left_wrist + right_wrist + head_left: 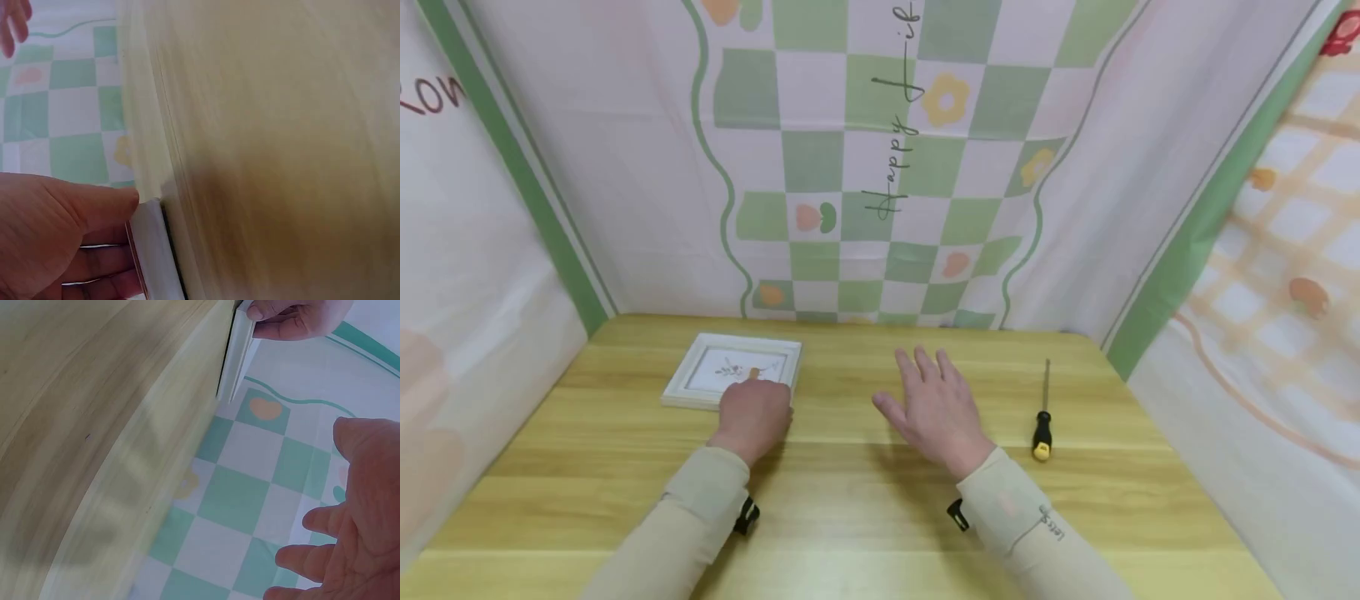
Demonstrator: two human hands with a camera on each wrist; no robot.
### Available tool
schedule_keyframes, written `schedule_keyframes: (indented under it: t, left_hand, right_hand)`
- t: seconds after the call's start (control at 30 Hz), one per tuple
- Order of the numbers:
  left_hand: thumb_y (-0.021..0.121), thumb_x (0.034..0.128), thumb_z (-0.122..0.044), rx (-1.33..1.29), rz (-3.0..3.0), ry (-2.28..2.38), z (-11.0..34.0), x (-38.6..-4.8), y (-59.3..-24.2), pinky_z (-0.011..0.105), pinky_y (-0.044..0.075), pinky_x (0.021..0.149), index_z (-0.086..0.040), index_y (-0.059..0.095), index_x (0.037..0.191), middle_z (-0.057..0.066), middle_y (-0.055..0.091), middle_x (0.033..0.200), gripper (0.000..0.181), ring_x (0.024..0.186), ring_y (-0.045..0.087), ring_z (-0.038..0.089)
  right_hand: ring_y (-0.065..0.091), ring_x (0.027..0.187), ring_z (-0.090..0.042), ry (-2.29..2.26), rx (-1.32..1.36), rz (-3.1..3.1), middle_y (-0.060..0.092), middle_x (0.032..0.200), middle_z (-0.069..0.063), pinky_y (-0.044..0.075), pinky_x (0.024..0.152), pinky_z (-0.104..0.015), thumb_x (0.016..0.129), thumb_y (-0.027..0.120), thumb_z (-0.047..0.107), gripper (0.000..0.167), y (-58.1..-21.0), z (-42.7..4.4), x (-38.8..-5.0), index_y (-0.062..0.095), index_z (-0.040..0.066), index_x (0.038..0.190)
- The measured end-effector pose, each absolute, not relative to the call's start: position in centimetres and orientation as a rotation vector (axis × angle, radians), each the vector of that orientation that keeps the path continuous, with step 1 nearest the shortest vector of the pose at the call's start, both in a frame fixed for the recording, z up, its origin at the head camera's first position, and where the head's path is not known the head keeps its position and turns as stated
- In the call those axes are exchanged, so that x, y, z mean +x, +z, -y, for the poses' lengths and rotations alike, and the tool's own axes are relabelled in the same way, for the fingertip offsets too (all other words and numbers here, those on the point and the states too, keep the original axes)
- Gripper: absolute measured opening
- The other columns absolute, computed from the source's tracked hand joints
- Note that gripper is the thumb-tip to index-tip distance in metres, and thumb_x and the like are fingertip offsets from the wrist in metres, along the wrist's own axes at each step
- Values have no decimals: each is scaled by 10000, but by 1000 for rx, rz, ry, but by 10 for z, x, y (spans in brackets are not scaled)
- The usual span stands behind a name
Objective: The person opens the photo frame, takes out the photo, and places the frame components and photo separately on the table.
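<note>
A white picture frame (722, 367) with a small plant drawing inside lies face up at the back left of the table. My left hand (754, 417) grips its near right corner. The left wrist view shows the thumb (109, 205) against the outer edge of the frame (153, 250), while the other fingers reach over its face. Well to the right, my right hand (938, 412) hovers above the table with spread, nearly straight fingers and holds nothing. Beyond that hand rests a screwdriver (1042, 429) with a black and yellow handle, its shaft pointing to the back.
The wooden table (850, 517) ends at a hanging cloth (865, 167) with green and white checks. More printed cloth hangs along the left side (482, 250) and right side (1285, 275). Each wrist carries a black strap piece below the cuff.
</note>
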State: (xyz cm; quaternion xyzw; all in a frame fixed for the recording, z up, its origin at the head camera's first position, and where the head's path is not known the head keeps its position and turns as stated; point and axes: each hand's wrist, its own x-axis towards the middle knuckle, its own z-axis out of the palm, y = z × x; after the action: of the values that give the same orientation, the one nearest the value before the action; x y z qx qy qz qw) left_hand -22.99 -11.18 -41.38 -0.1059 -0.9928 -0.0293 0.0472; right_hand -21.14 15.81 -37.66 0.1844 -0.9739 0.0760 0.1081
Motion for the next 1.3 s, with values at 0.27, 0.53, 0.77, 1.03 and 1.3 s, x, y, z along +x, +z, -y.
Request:
schedule_keyframes:
  t: [0.27, 0.53, 0.77, 1.03, 1.3]
  left_hand:
    - [760, 929, -303, -335, 2973, -79, 104, -220, -413, 442, 538, 475, -100, 621, 656, 40, 591, 595, 367, 531, 591, 215]
    - [708, 925, -153, -387, 2886, -45, 98, -210, -417, 445, 526, 454, -111, 579, 625, 28, 570, 564, 329, 514, 586, 230]
    - [667, 884, -21, -462, 2790, 29, 94, -200, -421, 428, 521, 431, -108, 557, 621, 29, 563, 552, 298, 494, 580, 217]
    - [676, 832, 15, -515, 2715, 11, 91, -188, -422, 405, 497, 407, -107, 543, 618, 29, 545, 536, 280, 472, 553, 202]
    - [709, 797, 12, -568, 2641, 17, 88, -179, -424, 385, 473, 384, -116, 535, 610, 18, 545, 530, 285, 456, 541, 187]
  right_hand:
    - [320, 1516, -484, 191, 561, 2866, 417, 1597, -282, 243, 1261, -586, 1055, 464, 602, 784, -378, -152, -212, 387, 36, 1592]
    - [328, 1521, -460, 181, 564, 2883, 407, 1606, -275, 236, 1268, -570, 1053, 464, 602, 788, -379, -149, -212, 381, 36, 1595]
    - [324, 1524, -458, 193, 559, 2899, 395, 1614, -274, 236, 1270, -563, 1053, 461, 604, 792, -381, -147, -212, 376, 36, 1598]
    - [392, 1496, -428, 165, 580, 2890, 444, 1581, -278, 248, 1273, -531, 1050, 480, 591, 789, -386, -146, -213, 402, 7, 1575]
    - [432, 1457, -459, 200, 575, 2908, 462, 1565, -282, 311, 1242, -541, 1047, 502, 573, 783, -389, -147, -210, 417, -16, 1558]
